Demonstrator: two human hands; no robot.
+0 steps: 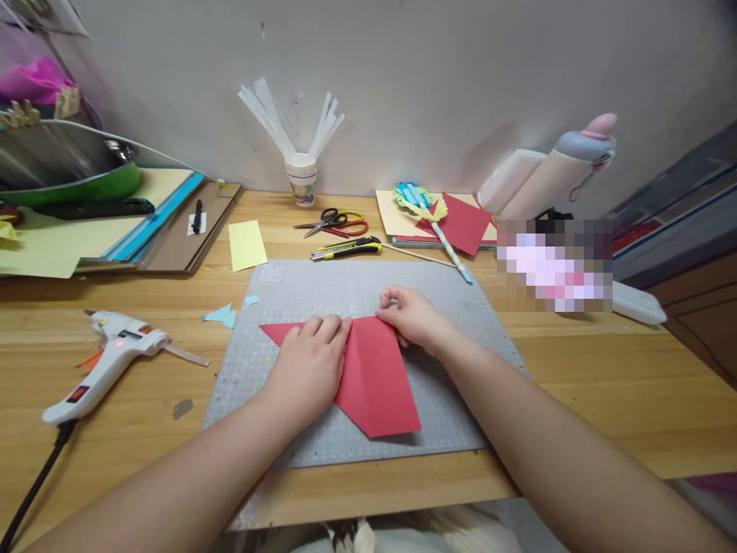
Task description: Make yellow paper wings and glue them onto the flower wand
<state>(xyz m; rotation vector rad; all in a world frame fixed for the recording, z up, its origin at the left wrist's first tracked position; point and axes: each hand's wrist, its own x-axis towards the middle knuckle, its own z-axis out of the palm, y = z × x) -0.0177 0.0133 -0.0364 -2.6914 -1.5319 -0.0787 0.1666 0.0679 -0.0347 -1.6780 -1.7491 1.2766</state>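
A folded red paper sheet (pixel 377 376) lies on the grey cutting mat (pixel 345 296) in the middle of the wooden table. My left hand (pixel 308 365) rests flat on the paper's left part, fingers together and stretched out, pressing it down. My right hand (pixel 411 315) is at the paper's upper right corner, fingers curled and pinching the fold there. A pointed flap of the paper sticks out to the left of my left hand.
A white glue gun (pixel 109 349) with a black cord lies left of the mat. Behind the mat are scissors (pixel 334 223), a yellow utility knife (pixel 348 248), a yellow paper slip (pixel 247 244), a cup of glue sticks (pixel 302 180), more red paper (pixel 461 223) and stacked sheets (pixel 86 230).
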